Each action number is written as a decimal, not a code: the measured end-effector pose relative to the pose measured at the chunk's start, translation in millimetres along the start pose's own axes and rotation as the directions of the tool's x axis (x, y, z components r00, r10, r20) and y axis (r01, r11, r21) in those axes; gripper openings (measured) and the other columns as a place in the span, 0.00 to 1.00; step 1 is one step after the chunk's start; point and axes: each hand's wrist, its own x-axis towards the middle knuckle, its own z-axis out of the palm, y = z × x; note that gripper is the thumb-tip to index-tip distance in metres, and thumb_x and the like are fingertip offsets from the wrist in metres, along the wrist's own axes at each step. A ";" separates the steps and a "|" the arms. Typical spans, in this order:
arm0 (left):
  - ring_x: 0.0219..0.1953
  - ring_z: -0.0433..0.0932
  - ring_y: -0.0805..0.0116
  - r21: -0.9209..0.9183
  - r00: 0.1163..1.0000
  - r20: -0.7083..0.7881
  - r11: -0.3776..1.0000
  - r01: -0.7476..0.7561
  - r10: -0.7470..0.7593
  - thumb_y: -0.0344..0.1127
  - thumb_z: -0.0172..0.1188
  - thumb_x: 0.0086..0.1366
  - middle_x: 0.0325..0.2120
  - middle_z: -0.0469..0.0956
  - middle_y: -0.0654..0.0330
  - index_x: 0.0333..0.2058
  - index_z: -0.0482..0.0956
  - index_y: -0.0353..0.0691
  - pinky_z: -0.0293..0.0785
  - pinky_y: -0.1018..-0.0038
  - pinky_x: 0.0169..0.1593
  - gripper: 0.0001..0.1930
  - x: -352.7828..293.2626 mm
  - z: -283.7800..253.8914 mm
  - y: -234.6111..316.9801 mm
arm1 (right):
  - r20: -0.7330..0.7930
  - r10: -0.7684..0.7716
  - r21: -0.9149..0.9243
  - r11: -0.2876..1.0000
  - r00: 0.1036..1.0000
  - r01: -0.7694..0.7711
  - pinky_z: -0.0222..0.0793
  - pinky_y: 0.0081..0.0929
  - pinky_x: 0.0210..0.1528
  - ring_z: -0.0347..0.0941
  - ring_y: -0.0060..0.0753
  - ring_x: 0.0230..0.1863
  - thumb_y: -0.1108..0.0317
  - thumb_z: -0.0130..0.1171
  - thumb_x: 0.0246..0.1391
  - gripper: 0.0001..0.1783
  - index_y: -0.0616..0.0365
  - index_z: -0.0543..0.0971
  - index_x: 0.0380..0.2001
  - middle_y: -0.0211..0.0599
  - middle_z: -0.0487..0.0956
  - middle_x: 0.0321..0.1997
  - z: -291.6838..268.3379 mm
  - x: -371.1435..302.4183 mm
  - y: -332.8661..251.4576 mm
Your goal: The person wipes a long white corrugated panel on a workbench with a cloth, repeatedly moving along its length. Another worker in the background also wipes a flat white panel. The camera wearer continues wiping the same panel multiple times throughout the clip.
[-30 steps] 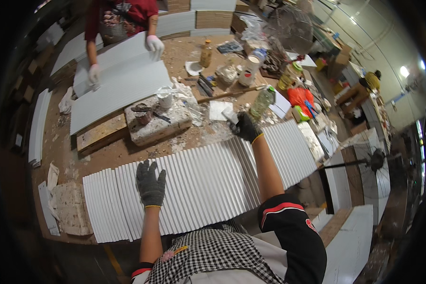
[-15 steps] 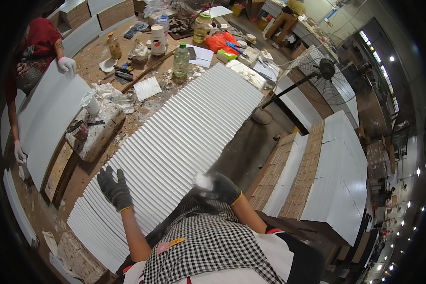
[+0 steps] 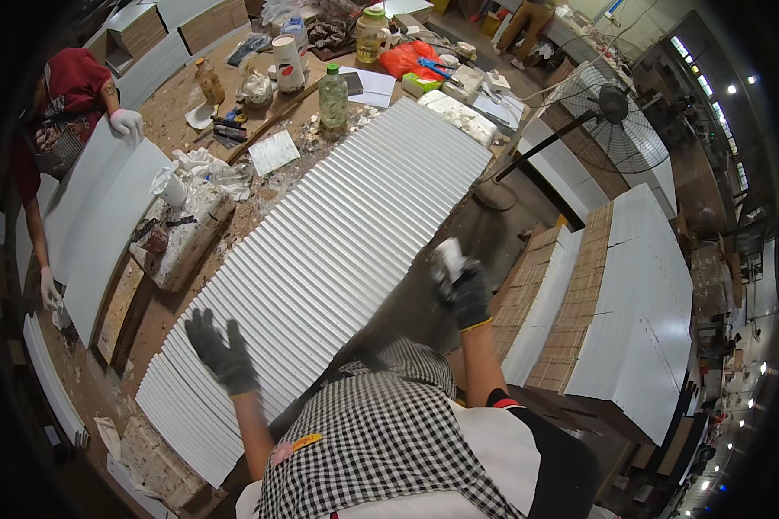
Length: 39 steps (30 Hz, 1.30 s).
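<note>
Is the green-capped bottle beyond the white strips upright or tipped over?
Upright: the bottle stands base down, its green cap uppermost, near the white strips.

The long row of narrow white strips (image 3: 337, 259) looks smooth with a satin sheen, and the dark grey knitted cloth gloves (image 3: 229, 362) look matt and slightly rough. The black-and-white checked apron (image 3: 363, 441) is matt woven cloth, the crumpled red bag (image 3: 408, 59) is thin glossy plastic, and the brown, white-splattered tabletop (image 3: 171, 105) is rough and wood-like.
</note>
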 end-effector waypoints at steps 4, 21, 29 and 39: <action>0.74 0.68 0.47 -0.410 0.977 0.194 0.897 0.164 -0.090 0.26 0.70 0.66 0.77 0.61 0.46 0.80 0.45 0.37 0.71 0.53 0.73 0.52 -49.6 -5.6 37.9 | 0.165 -0.250 -0.221 0.933 0.954 0.283 0.84 0.31 0.48 0.83 0.38 0.47 0.62 0.63 0.61 0.27 0.64 0.79 0.61 0.47 0.84 0.51 15.3 17.6 -55.8; 0.75 0.63 0.35 -0.030 0.822 0.300 0.866 -0.499 0.484 0.53 0.72 0.62 0.66 0.76 0.42 0.61 0.82 0.38 0.62 0.42 0.77 0.33 -58.8 12.3 81.3 | 0.438 -0.078 -0.568 -0.796 0.896 0.209 0.74 0.47 0.67 0.77 0.56 0.60 0.77 0.67 0.53 0.31 0.46 0.83 0.62 0.44 0.82 0.58 69.2 82.3 -88.7; 0.74 0.65 0.34 -0.039 0.821 0.282 0.861 -0.508 0.497 0.57 0.68 0.66 0.66 0.75 0.42 0.60 0.82 0.38 0.63 0.40 0.75 0.32 -59.0 16.8 77.4 | 0.433 -0.170 -0.605 -0.783 0.885 0.145 0.76 0.49 0.64 0.78 0.58 0.58 0.74 0.68 0.52 0.30 0.45 0.84 0.61 0.46 0.83 0.55 68.8 81.4 -89.5; 0.76 0.61 0.35 -0.026 0.819 0.388 0.893 -0.449 0.423 0.54 0.73 0.61 0.71 0.71 0.43 0.63 0.80 0.38 0.59 0.39 0.77 0.36 -60.4 10.8 77.8 | 0.304 -0.187 -0.753 -0.648 0.934 0.116 0.76 0.50 0.63 0.78 0.59 0.55 0.77 0.69 0.51 0.31 0.41 0.85 0.59 0.47 0.83 0.52 62.5 63.0 -99.4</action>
